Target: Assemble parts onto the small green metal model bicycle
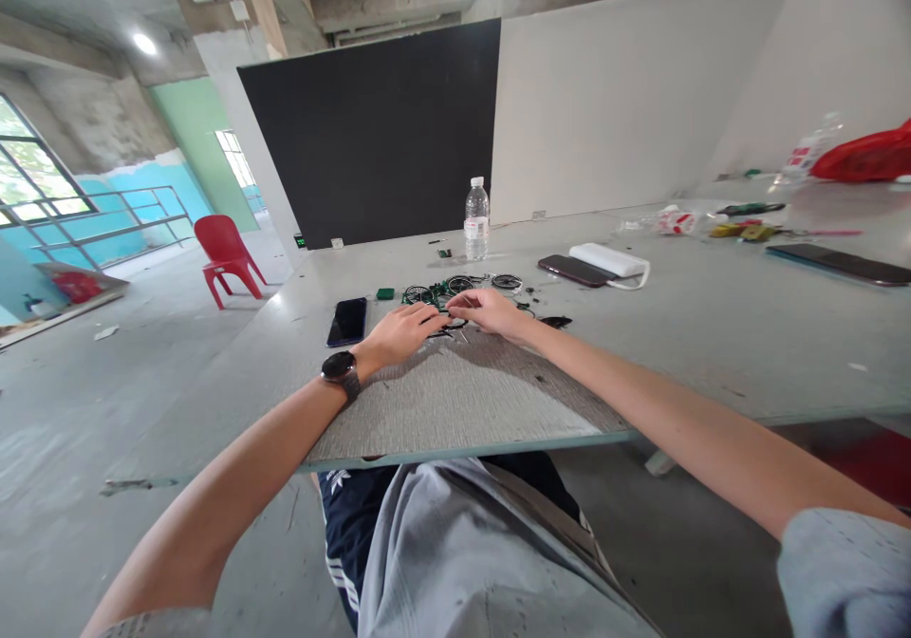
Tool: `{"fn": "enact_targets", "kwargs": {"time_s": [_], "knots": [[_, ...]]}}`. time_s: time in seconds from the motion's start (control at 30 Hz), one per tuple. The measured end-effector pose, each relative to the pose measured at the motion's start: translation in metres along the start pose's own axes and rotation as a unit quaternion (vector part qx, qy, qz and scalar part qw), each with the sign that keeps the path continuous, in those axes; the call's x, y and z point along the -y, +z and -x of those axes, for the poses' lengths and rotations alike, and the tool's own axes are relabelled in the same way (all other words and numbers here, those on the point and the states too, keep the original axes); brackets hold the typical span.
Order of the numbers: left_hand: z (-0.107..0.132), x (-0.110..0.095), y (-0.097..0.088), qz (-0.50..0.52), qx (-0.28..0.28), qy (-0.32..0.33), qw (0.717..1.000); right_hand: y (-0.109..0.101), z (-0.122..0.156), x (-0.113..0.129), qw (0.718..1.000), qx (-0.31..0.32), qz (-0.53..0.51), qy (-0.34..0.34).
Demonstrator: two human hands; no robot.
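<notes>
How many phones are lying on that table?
3, all dark and flat on the table. One phone lies beside the left hand, one against the white power bank, one far right. Clutter may hide others.

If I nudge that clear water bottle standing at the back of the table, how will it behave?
The water bottle stands tall and narrow on the table, so a push near the cap would probably tip it. It looks like thin clear plastic, likely light and squashy. Once on its side, its round body would probably roll.
</notes>
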State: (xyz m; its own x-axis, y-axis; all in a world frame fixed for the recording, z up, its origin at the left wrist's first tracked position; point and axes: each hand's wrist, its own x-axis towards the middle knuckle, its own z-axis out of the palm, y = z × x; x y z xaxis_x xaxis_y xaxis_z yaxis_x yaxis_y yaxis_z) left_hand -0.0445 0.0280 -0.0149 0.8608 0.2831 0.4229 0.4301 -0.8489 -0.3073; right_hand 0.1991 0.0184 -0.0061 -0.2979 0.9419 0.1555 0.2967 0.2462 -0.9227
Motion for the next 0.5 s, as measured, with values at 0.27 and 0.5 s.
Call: {"fn": "enact_targets", "kwargs": {"time_s": [0.27,0.5], "knots": [[0.0013,-0.0015,0.0008,0.0,-0.018,0.004,1.0,-0.0041,-0.0012,0.0025,0.994,0.023,-0.074,0.071],[0.0015,-0.0016,-0.0008,-0.01,-0.044,0.013,0.999,-0.0024,0.0016,0.0079,0.998,0.005,-0.033,0.045]]}}
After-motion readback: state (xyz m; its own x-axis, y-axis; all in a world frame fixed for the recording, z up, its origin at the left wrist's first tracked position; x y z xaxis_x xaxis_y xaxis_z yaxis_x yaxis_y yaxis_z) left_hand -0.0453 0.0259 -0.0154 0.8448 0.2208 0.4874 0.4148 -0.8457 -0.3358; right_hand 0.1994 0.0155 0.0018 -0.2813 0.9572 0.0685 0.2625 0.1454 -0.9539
